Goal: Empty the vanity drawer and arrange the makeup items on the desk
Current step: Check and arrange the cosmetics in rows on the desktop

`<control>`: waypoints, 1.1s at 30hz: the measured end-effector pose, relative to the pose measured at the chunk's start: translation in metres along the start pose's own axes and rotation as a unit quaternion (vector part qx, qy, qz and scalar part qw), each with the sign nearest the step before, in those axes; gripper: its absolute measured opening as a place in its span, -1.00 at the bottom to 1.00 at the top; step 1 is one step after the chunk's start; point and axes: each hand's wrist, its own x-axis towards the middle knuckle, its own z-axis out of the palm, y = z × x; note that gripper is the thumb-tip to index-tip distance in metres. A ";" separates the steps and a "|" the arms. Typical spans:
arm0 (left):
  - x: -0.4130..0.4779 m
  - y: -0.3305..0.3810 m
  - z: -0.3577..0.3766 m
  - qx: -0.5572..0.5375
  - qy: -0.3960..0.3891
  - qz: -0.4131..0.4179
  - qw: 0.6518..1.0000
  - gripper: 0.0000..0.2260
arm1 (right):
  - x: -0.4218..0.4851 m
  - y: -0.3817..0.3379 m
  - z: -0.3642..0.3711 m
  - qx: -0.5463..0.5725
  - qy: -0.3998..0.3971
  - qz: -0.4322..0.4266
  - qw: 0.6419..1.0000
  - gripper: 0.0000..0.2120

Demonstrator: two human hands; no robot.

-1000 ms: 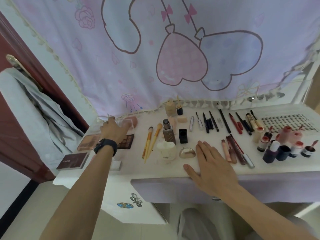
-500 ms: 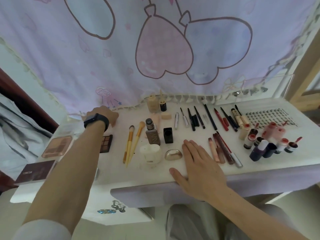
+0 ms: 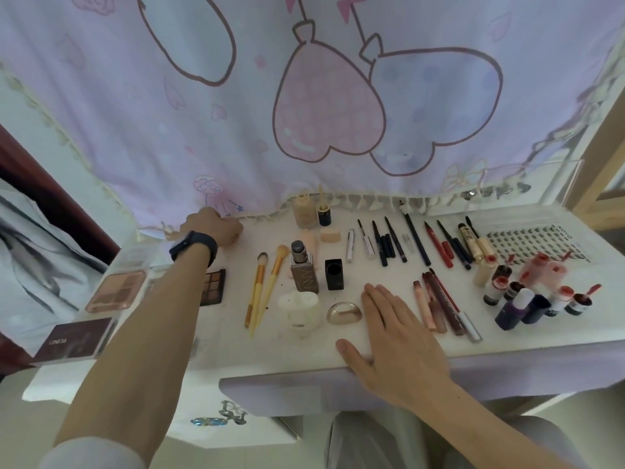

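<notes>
Makeup lies in rows on the white desk (image 3: 338, 348). My left hand (image 3: 211, 225), with a black watch at the wrist, rests curled at the back of the desk by the curtain fringe; what its fingers cover is hidden. Flat near the front edge lies my right hand (image 3: 395, 326), fingers apart and holding nothing, between a gold compact (image 3: 344, 313) and several lip pencils (image 3: 439, 306). Two yellow brushes (image 3: 262, 289), a foundation bottle (image 3: 302, 272) and a black cap (image 3: 334, 274) lie in the middle. Eyeshadow palettes (image 3: 116, 289) sit at the left.
Liners and mascaras (image 3: 406, 243) line the back. Small bottles and lip tints (image 3: 527, 292) cluster at the right, behind them a lash tray (image 3: 537, 243). A lilac curtain (image 3: 304, 96) hangs over the desk's back edge. A dark palette box (image 3: 72, 340) sits at the front left corner.
My left hand has moved from the palettes at the left toward the back of the desk by the curtain fringe. The right hand has stayed flat in place.
</notes>
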 end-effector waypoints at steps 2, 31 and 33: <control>-0.005 0.008 -0.006 -0.041 0.026 0.005 0.999 -0.83 | 0.000 0.000 0.001 0.000 0.011 0.001 1.000 -0.20; -0.283 0.051 0.010 -0.269 -0.060 0.361 0.891 -0.24 | -0.044 0.030 -0.106 0.693 -0.038 0.124 0.709 -0.52; -0.290 0.058 0.018 -0.232 -0.047 0.396 0.887 -0.24 | -0.050 0.040 -0.105 0.694 -0.032 0.143 0.704 -0.55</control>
